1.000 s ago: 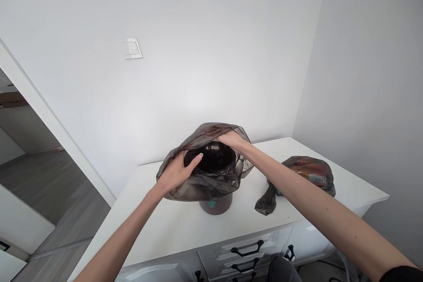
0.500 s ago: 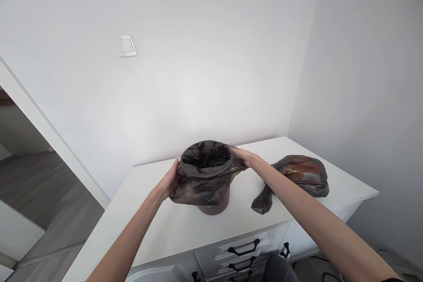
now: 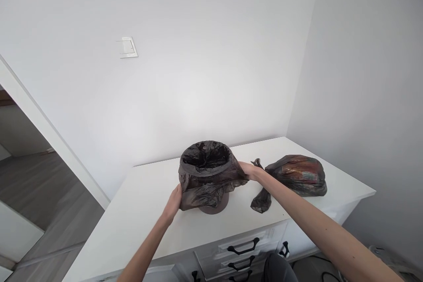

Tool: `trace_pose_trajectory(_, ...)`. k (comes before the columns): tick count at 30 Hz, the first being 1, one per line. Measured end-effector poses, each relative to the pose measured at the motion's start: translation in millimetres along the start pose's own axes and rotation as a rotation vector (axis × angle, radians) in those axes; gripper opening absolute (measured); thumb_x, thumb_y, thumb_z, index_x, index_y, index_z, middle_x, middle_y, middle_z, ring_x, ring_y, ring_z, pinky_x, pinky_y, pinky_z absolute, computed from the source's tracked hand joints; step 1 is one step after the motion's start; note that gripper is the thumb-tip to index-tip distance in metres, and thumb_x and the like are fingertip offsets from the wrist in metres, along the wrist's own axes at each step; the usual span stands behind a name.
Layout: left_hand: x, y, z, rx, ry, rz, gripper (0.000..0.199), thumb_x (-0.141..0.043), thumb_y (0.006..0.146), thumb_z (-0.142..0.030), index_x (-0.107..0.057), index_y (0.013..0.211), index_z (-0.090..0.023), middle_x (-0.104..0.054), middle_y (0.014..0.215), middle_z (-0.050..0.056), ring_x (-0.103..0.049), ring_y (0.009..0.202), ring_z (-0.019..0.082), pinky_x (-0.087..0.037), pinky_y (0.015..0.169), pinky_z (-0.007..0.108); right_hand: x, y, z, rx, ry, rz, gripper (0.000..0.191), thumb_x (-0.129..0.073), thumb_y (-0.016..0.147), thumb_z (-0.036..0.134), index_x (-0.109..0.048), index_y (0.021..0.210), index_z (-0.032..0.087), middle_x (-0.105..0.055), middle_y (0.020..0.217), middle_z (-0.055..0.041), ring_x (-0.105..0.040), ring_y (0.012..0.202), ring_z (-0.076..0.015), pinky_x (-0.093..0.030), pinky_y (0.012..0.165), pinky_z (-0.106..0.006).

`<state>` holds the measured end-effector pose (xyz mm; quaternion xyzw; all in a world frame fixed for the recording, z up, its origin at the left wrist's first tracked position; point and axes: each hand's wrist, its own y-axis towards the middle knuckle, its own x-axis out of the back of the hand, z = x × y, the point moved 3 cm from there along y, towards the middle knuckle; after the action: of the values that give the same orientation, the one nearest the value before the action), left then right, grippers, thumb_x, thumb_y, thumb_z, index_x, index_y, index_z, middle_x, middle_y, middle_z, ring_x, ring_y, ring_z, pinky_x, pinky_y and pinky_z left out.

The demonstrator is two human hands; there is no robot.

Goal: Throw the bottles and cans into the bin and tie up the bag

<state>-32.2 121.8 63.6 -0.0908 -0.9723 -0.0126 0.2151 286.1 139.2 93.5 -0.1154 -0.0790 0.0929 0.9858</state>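
Lower centre: my left hand [image 3: 174,202], right hand [image 3: 249,171] lower now on black bag [image 3: 207,187], can't tell if clamped; fold over bin [image 3: 215,208] looks settled.

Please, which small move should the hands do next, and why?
I would probably smooth the dark bag down against the brown container with left hand and right hand: it already wraps the top, but its lower edge hangs loose and uneven.
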Motion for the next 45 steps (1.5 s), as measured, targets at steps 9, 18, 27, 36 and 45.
trace_pose_trajectory(9,-4.3,-52,65,-0.333,0.478,-0.133,0.069,-0.046,0.102,-0.051,-0.022,0.163,-0.029,-0.031,0.169,0.013,-0.031,0.156,0.033,-0.032,0.125,0.055,19,-31,-2,0.227,-0.152,-0.296,0.017,-0.056,0.089,0.026,-0.067,0.101,0.023,-0.076,0.11,-0.0071,-0.072,0.103,-0.0241,-0.057,0.091,-0.036)
trace_pose_trajectory(18,13.5,-58,82,-0.191,0.507,-0.307,0.064,-0.036,0.103,-0.056,-0.029,0.157,-0.022,-0.028,0.169,0.016,-0.025,0.158,0.034,-0.028,0.127,0.06,0,-87,61,0.758,-0.366,-0.603,0.027,-0.047,0.1,0.03,-0.059,0.122,0.021,-0.069,0.121,-0.0113,-0.065,0.11,-0.0246,-0.051,0.07,-0.032)
trace_pose_trajectory(27,10.9,-58,86,-0.163,0.547,-0.288,0.064,-0.04,0.101,-0.058,-0.037,0.152,-0.019,-0.043,0.162,0.016,-0.039,0.152,0.033,-0.034,0.125,0.057,-39,-92,111,0.895,-0.664,-0.103,0.022,-0.048,0.102,0.027,-0.068,0.111,0.024,-0.072,0.115,-0.0046,-0.066,0.105,-0.0205,-0.05,0.09,-0.034)
trace_pose_trajectory(36,13.5,-56,98,-0.185,0.594,-0.301,0.062,-0.041,0.102,-0.055,-0.038,0.152,-0.019,-0.048,0.159,0.016,-0.044,0.149,0.033,-0.04,0.121,0.056,-61,-84,127,0.714,-0.748,0.117,0.042,-0.042,0.106,0.053,-0.072,0.098,0.024,-0.076,0.094,-0.0028,-0.067,0.081,-0.0197,-0.045,0.069,-0.031)
trace_pose_trajectory(45,12.2,-52,111,-0.269,0.666,-0.328,0.059,-0.045,0.102,-0.052,-0.04,0.151,-0.021,-0.049,0.158,0.015,-0.043,0.15,0.033,-0.04,0.12,0.058,-66,-78,112,0.714,-0.951,0.196,0.055,-0.042,0.102,0.068,-0.075,0.112,0.025,-0.079,0.102,-0.0054,-0.072,0.092,-0.0254,-0.046,0.078,-0.033)
